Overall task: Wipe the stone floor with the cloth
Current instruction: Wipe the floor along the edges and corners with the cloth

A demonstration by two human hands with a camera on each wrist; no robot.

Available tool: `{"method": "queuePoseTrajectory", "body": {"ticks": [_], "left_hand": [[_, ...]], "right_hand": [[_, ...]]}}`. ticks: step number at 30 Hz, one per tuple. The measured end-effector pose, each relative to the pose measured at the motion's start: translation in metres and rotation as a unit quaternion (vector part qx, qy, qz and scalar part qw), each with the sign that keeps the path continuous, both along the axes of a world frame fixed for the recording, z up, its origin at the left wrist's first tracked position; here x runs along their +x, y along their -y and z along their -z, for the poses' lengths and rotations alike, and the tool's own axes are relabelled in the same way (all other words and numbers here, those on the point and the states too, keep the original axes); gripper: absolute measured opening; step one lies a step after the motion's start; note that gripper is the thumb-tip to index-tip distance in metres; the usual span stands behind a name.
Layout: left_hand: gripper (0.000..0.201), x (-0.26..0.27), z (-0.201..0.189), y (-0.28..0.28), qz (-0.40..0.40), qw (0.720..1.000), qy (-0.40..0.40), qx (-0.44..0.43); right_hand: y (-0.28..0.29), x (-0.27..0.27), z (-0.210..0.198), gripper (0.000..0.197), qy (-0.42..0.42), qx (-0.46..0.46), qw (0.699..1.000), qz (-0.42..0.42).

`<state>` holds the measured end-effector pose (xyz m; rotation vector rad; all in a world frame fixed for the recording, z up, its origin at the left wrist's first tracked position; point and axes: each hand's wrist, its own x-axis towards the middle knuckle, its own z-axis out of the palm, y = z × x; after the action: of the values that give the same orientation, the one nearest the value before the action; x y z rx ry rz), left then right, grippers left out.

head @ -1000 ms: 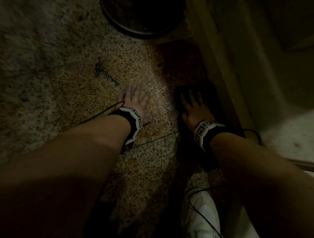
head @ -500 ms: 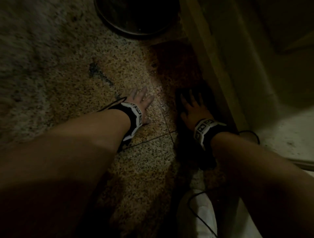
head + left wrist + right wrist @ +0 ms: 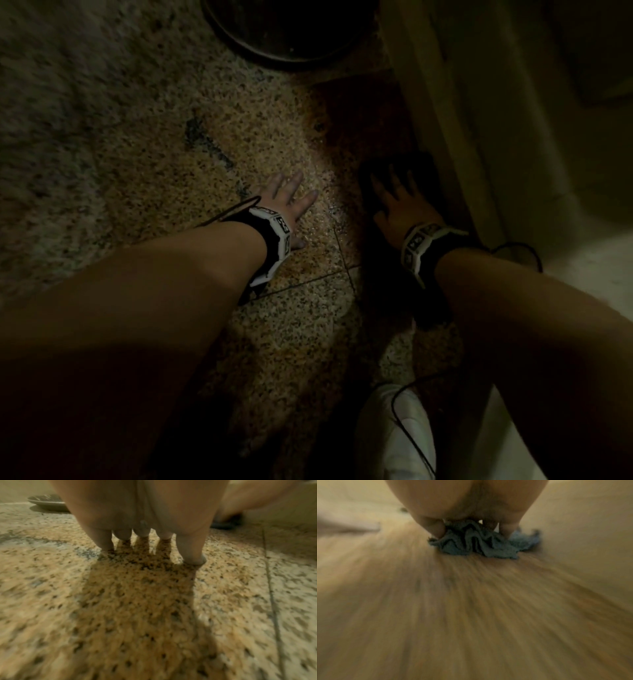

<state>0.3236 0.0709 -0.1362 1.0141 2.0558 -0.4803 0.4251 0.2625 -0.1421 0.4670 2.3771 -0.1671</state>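
Note:
The speckled stone floor point(image 3: 154, 171) fills the head view in dim light. My right hand point(image 3: 397, 202) lies with spread fingers on a dark cloth point(image 3: 423, 168), close to the wall base on the right. The right wrist view shows the blue cloth point(image 3: 476, 542) bunched under my right hand point(image 3: 467, 519), with the floor streaked by motion blur. My left hand point(image 3: 287, 202) rests flat on the bare floor, fingers straight, holding nothing. In the left wrist view the fingertips point(image 3: 193, 557) of my left hand point(image 3: 147, 534) touch the stone.
A round dark basin point(image 3: 291, 34) stands on the floor ahead, seen as a shallow dish point(image 3: 48, 503) from the left wrist. A wooden frame point(image 3: 442, 120) and pale wall border the right side. My white shoe point(image 3: 394, 438) and a black cable point(image 3: 407, 421) lie below.
My left hand has slid slightly to the right and turned, staying flat on the floor. My right hand has pushed the cloth a little forward along the wall base.

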Motion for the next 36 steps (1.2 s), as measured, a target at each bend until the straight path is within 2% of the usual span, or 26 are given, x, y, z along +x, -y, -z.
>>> {"method": "queuePoseTrajectory", "body": {"ticks": [5, 9, 13, 17, 22, 27, 31, 36], "left_hand": [[0.091, 0.000, -0.003, -0.002, 0.010, 1.000, -0.009, -0.005], [0.084, -0.001, -0.006, 0.000, 0.029, 0.999, -0.016, 0.002], [0.085, 0.000, -0.004, 0.012, 0.032, 0.999, -0.002, 0.003], [0.078, 0.000, -0.008, 0.024, 0.026, 1.000, 0.008, -0.009], [0.074, 0.001, -0.014, 0.033, -0.015, 0.999, -0.003, -0.030], [0.086, 0.013, -0.004, 0.041, -0.049, 0.998, -0.008, -0.034], [0.090, 0.017, -0.004, 0.039, -0.054, 0.998, -0.015, -0.039], [0.089, 0.016, -0.009, 0.040, -0.035, 0.998, -0.024, -0.049]], "right_hand": [[0.016, 0.063, -0.003, 0.066, 0.048, 0.020, 0.999, 0.005], [0.028, 0.085, -0.005, 0.066, 0.061, 0.003, 0.997, 0.037], [0.031, 0.081, -0.001, 0.064, 0.056, 0.009, 0.997, 0.054], [0.026, 0.071, 0.002, 0.063, 0.048, 0.024, 0.998, 0.036], [0.014, 0.024, 0.002, 0.061, 0.026, 0.017, 0.999, 0.018], [0.015, -0.016, 0.002, 0.060, -0.002, 0.002, 1.000, 0.030], [0.018, -0.008, 0.000, 0.058, 0.007, 0.009, 1.000, 0.012], [0.040, 0.035, 0.002, 0.059, 0.034, -0.004, 0.999, -0.038]]}}
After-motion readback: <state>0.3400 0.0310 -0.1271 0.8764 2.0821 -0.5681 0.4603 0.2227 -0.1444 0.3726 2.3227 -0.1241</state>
